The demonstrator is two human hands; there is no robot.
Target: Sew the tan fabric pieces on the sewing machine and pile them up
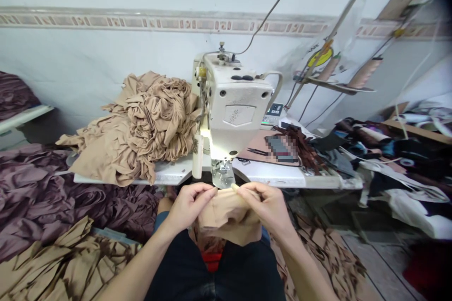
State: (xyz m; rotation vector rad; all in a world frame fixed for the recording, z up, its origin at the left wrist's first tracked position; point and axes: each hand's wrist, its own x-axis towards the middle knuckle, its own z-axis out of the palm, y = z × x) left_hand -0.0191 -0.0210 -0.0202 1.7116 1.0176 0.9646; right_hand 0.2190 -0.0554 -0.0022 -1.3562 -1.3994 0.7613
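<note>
Between my two hands a piece of tan fabric [229, 218] is stretched along its upper edge, its lower part hanging over my lap. My left hand [192, 204] pinches the edge at its left end, thumb and fingers closed. At the other end my right hand [264, 202] grips the same edge, also closed. Just beyond the cloth is the lit needle area of a white sewing machine [235, 108], with its metal plate [223, 178] right above the fabric's edge. The cloth looks apart from the needle.
A heap of tan fabric [151, 117] lies left of the machine. Purple cloth [88, 211] and more tan pieces [60, 268] are piled at lower left. Right of the machine are tweezers [257, 151], dark brown strips [300, 143] and a stand with thread cones [365, 73].
</note>
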